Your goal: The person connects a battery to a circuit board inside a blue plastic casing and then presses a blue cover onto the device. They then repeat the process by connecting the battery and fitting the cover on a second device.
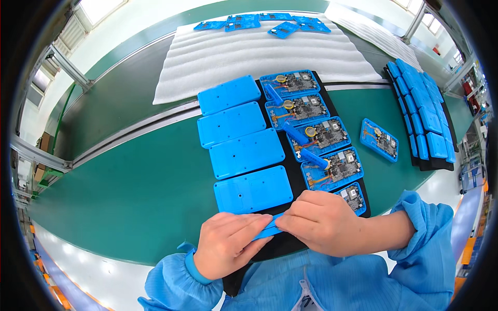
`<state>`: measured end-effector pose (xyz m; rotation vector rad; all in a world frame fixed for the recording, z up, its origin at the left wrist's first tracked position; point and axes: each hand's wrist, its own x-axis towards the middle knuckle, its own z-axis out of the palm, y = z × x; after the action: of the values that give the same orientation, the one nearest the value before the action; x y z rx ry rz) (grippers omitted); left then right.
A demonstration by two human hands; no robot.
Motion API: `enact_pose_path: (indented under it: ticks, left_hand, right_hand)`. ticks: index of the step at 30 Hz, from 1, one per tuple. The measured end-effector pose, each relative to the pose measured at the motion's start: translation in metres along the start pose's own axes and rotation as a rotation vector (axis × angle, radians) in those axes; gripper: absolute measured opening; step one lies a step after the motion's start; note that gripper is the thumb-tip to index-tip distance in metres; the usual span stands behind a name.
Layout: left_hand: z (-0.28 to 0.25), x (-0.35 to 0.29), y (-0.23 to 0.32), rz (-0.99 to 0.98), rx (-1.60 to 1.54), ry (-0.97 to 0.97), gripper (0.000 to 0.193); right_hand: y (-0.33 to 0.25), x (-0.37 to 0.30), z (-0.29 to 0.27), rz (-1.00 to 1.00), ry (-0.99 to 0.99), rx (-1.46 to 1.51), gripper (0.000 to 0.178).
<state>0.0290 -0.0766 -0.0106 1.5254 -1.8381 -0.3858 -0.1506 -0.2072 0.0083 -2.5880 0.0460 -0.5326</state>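
Close to my body at the table's near edge, my left hand and my right hand are both closed on a blue plastic casing. It is tilted edge-on, with fingers and thumbs pinching its two ends; most of it is hidden. Just beyond my hands lies a column of flat blue covers with small holes. To their right is a column of open blue housings with circuit boards, round yellowish parts and thin wires inside. Blue cylinders rest across several of them. My right hand partly covers the nearest housing.
A separate housing with a board lies on the green table. At the right stand stacked blue casings on black material. White foam sheeting spans the grey track behind, with several blue pieces at its far end.
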Motion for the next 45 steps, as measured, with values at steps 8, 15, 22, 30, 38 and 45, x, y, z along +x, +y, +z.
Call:
enact_pose_path:
  ticks: [8,15,22,30,38,45]
  left_hand:
    - [0.002,-0.004,0.0,0.022,0.071,0.016,0.033]
    - [0.002,-0.005,0.005,-0.071,-0.033,0.009,0.033]
    - [0.004,-0.007,-0.001,-0.062,0.028,0.011,0.031]
    - [0.001,-0.003,0.0,0.024,0.063,0.001,0.032]
    - [0.017,-0.025,0.011,0.181,0.389,0.247,0.034]
    - [0.03,-0.032,0.012,0.191,0.483,0.034,0.032]
  right_hand:
    - [-0.006,0.006,0.004,-0.031,0.006,-0.105,0.022]
    - [-0.018,0.013,0.004,-0.043,-0.013,-0.152,0.023]
    - [-0.023,0.025,-0.031,0.174,-0.498,-0.206,0.021]
    - [-0.026,0.028,-0.04,0.203,-0.547,-0.272,0.019]
    - [-0.009,0.002,-0.045,0.208,-0.275,-0.044,0.018]
    - [0.007,-0.032,-0.003,0.139,-0.158,-0.145,0.025]
